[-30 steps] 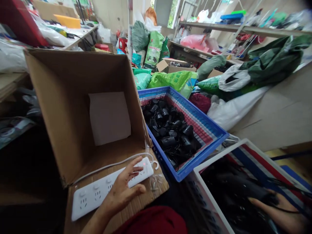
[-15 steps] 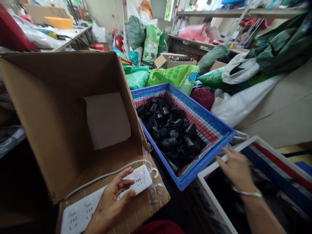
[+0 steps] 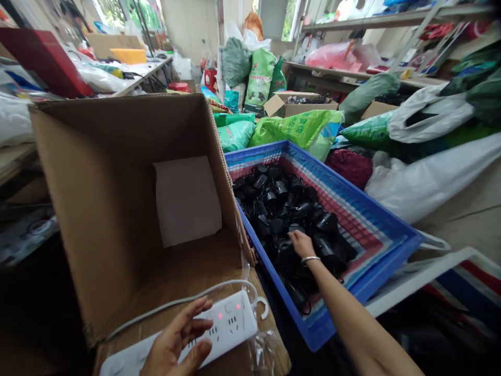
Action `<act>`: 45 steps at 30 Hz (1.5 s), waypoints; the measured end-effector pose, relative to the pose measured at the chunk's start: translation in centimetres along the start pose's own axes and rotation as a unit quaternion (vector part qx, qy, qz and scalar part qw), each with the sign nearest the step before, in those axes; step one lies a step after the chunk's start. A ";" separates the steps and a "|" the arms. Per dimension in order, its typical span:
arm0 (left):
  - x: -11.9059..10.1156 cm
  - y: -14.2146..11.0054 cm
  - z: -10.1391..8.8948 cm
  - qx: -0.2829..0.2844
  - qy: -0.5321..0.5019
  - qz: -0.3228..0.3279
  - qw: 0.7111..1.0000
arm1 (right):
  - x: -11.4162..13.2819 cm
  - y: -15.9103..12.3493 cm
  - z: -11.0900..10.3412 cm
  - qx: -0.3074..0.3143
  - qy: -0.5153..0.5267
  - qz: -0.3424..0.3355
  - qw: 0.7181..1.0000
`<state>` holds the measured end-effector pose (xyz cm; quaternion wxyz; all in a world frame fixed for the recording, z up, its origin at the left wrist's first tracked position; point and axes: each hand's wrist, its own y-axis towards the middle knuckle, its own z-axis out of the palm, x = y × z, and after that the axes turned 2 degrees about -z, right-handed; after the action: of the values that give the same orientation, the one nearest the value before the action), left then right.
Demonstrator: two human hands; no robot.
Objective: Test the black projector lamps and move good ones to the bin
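Observation:
My left hand (image 3: 182, 337) hovers over a white power strip (image 3: 235, 318), palm sideways, fingers apart and slightly bent, with nothing in them. Two small red lights glow at the strip's right end. Inside a blue plastic basket (image 3: 376, 209), my right hand (image 3: 302, 244) reaches onto a heap of black cylindrical devices (image 3: 326, 222) with thin cords. Its fingers are curled at a black cylindrical device (image 3: 284, 249); the fingertips are partly hidden. A bracelet circles that wrist.
Behind the strip an open cardboard box (image 3: 86, 209) lies on its side, a paper sheet (image 3: 188, 201) inside. A white-rimmed basket (image 3: 422, 277) stands at right. Green sacks (image 3: 297, 128) and a white sack (image 3: 426, 172) lie beyond. A grey cable (image 3: 176, 302) crosses the cardboard.
My right hand has moved left from the white-rimmed basket's edge into the heap in the blue basket. My left hand stays over the power strip. The whole view has shifted slightly.

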<state>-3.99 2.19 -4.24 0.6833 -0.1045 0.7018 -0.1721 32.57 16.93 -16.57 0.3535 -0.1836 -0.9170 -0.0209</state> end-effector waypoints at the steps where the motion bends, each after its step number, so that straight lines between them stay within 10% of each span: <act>1: 0.0 0.1 0.0 0.002 -0.004 0.001 1.000 | -0.3 -0.1 -1.4 -0.017 0.039 0.004 0.999; 10: -2.2 0.1 1.9 0.090 -0.045 0.002 0.995 | 6.5 -6.4 -13.9 -0.088 0.382 -0.104 0.914; 17: -3.2 1.5 6.1 0.189 -0.181 -0.070 0.963 | 16.1 -13.8 -19.1 0.058 0.558 -0.201 0.803; 23: -2.1 0.9 8.6 0.438 -0.306 -0.251 0.807 | 18.7 -18.1 -17.5 0.101 0.588 -0.183 0.781; 27: -1.3 -0.3 8.2 0.319 -0.337 -0.192 0.865 | 16.8 -19.5 -15.8 0.046 0.489 -0.209 0.845; 30: -2.0 -0.4 6.9 0.218 -0.322 -0.063 0.919 | 15.2 -21.1 -13.0 0.150 0.374 -0.191 0.895; 35: -3.1 0.2 4.4 0.187 -0.193 0.054 0.962 | 14.5 -23.4 -8.3 0.098 0.215 -0.144 0.961; 45: -4.8 -2.6 3.0 0.077 0.209 0.126 0.967 | 15.0 -24.0 -5.4 0.011 0.041 -0.270 0.962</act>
<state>-0.98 1.38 1.16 0.5439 0.0760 0.8211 -0.1558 17.40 -1.55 -0.47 0.3745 0.0756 -0.9172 -0.1130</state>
